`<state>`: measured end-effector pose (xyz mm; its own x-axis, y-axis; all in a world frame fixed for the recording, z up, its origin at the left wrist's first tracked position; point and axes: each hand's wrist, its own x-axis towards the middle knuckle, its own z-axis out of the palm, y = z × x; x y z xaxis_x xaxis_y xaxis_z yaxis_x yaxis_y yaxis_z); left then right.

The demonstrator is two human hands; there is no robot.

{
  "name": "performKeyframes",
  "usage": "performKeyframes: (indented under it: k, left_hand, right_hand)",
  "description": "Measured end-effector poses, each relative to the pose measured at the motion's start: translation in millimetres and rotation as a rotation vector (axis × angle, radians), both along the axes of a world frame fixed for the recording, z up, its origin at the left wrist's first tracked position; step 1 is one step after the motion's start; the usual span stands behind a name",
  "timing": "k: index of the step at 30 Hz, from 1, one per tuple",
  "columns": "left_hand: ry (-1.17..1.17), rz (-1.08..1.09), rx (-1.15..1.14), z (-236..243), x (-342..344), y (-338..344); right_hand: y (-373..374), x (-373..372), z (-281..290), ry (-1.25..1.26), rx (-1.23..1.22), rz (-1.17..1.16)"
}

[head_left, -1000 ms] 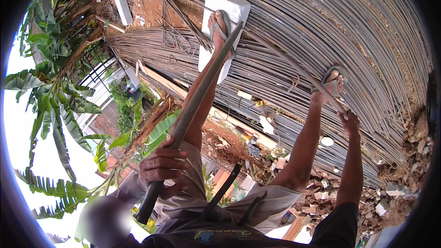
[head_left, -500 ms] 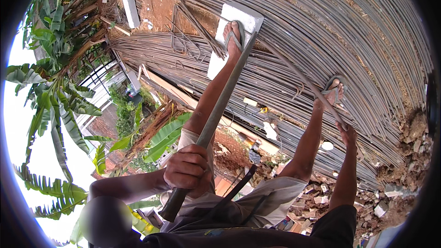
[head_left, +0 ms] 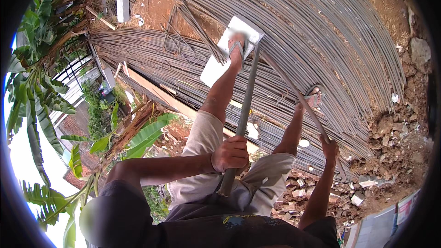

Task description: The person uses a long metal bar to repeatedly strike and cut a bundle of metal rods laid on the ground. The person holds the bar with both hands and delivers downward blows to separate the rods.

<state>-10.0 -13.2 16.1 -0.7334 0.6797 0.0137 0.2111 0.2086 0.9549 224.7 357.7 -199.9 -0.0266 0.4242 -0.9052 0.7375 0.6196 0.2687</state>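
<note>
My left hand [head_left: 231, 154] grips a long grey metal pipe [head_left: 246, 101], which slants up to the corner of a white slab [head_left: 212, 72]. There its upper end meets a long thinner rusty bar [head_left: 287, 79]. Lower right, my right hand [head_left: 329, 149] is closed on that bar. My left foot [head_left: 235, 53], in a grey flip-flop, stands on the slab; my right foot [head_left: 312, 98] rests on the steel rods [head_left: 349, 59] lying side by side beneath.
Short rods and bent hooks [head_left: 177, 41] lie on red soil near a pale block [head_left: 122, 0]. Banana plants [head_left: 43, 115] and a railing [head_left: 76, 76] are at the left, a plank [head_left: 158, 96] below the rods, and broken rubble [head_left: 397, 142] along the right.
My left hand and the pipe have swung rightward, the pipe now more upright in view. My right hand, still on the bar, appears lower and farther left, and the whole view has shifted.
</note>
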Motion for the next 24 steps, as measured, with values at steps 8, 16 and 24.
performKeyframes:
  k: [8, 16, 24]
  left_hand:
    - [-0.112, -0.034, -0.031, 20, 1, -18]
    - [-0.18, -0.057, -0.094, 43, -19, -9]
    - [-0.24, -0.39, 0.001, 84, -32, 6]
  right_hand:
    - [-66, -92, 183, 0.084, -0.031, -0.014]
    - [11, -78, 180, 0.023, -0.414, -0.218]
    - [94, -27, 177, -0.07, -0.811, -0.818]
